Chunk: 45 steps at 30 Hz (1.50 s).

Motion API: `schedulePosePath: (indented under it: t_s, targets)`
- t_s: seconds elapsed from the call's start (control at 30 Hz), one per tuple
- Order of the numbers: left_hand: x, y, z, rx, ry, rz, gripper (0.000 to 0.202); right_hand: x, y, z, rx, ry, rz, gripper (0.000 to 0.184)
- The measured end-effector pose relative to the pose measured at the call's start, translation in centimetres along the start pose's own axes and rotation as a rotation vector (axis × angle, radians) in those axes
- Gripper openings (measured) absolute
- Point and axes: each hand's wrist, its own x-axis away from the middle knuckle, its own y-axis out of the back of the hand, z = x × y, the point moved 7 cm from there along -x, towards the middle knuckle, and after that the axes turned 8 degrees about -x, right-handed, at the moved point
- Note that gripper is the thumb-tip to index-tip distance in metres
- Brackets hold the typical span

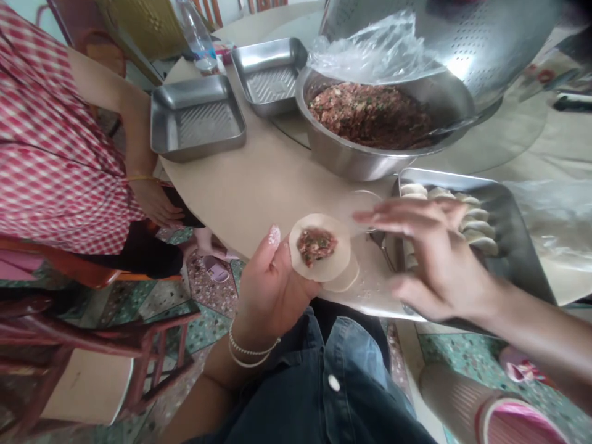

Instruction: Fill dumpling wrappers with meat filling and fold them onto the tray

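A round dumpling wrapper (341, 254) with a mound of meat filling (317, 244) at its centre rests on the fingers of my left hand (272, 277); the thumb stands up beside it. My right hand (425, 246), smeared a little by motion, hovers to the right with its fingers stretched out and nothing in them. Below it, a small clear dish (363, 198) is partly hidden, and a metal utensil handle (386, 255) shows by the tray. Another wrapper (348, 282) lies on the table, partly under the held one.
A steel bowl (356, 161) of meat filling stands ahead, plastic film over its rim. At right, a metal tray (513, 246) holds several folded dumplings (478, 231). Two metal trays (198, 148) (268, 108) and a bottle (198, 37) stand back left. Someone in checks (60, 135) is at left.
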Motion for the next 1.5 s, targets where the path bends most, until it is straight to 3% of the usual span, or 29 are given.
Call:
schedulePosePath:
  t_s: [0.13,0.27,0.43,0.57,0.7,0.87,1.27,1.5]
  targets:
    - [-0.1,-0.9,0.8,0.026,0.090,0.072,0.063,1.3,-0.6,4.3,-0.063,0.221,0.052,0.047]
    - [0.1,-1.2,1.2,0.063,0.146,0.140,0.065,2.4,-0.5,4.8,-0.054,0.272,0.040,0.031]
    - [0.2,-1.3,1.5,0.109,0.181,0.164,0.063,3.5,0.1,4.2,-0.049,0.179,-0.028,0.031]
    - [0.3,-1.7,2.2,0.103,0.254,0.186,0.060,4.6,0.3,5.2,-0.077,0.228,-0.120,0.028]
    - [0.4,-1.8,2.5,0.111,0.274,0.199,0.061,5.3,0.8,3.9,-0.033,0.012,-0.160,0.021]
    - [0.4,-2.3,3.3,0.100,0.317,0.215,0.060,5.3,0.7,5.2,0.137,0.092,-0.207,0.024]
    - [0.3,-1.0,3.0,0.084,0.256,0.123,0.044,5.9,1.0,3.8,0.168,-0.124,-0.381,0.044]
    - [0.2,-1.4,3.3,0.069,0.232,0.103,0.042,5.0,0.1,5.7,0.154,-0.023,-0.495,0.009]
